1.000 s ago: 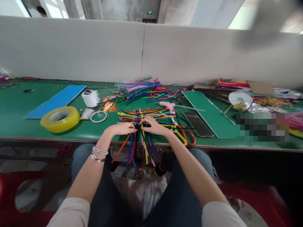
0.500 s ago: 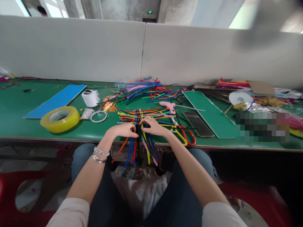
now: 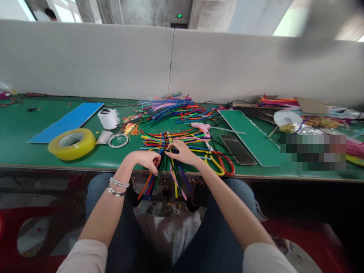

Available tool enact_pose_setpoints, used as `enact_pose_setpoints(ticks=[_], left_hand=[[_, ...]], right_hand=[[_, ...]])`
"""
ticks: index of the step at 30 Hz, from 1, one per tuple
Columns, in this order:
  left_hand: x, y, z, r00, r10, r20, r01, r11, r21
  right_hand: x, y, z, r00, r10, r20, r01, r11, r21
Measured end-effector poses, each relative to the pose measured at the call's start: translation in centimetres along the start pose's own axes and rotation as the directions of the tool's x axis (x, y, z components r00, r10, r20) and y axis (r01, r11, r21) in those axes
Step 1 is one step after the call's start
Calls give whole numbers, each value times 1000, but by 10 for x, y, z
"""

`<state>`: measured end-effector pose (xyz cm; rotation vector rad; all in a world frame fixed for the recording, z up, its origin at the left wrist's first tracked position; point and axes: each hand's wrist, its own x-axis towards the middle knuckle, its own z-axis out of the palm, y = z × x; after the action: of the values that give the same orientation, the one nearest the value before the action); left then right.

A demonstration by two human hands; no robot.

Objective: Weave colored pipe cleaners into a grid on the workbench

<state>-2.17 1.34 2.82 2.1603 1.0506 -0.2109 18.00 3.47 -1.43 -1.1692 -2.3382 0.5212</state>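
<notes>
Fingers, left hand (image 3: 146, 160): curled beside hanging strands (image 3: 150, 187); grip cannot be told. Fingers, right hand (image 3: 182, 152): tips at lower end of pipe-cleaner weave (image 3: 165, 138); whether pinching, unclear. Weave: frame centre, on worktop (image 3: 109, 160), up-frame between both hands; knotted column runs up-frame; right hand nearer.

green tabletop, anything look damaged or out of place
The long, flat green board beside the dark rectangular phone looks damaged: its right edge is ragged and whitish, while its left edge runs straight.
</notes>
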Motion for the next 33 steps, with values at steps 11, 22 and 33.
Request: enact_pose_setpoints(ticks=[11,22,33], left_hand=[[-2,1,-2,998,53,23,-52,997,-56],[12,-13,7,943,-120,-312,77,986,-146],[15,-15,6,940,-44,-337,13,996,-91]], right_hand=[[0,6,-3,997,-41,67,40,999,19],[-1,0,-5,998,-45,50,43,999,31],[-1,-1,-6,997,-48,61,44,998,53]])
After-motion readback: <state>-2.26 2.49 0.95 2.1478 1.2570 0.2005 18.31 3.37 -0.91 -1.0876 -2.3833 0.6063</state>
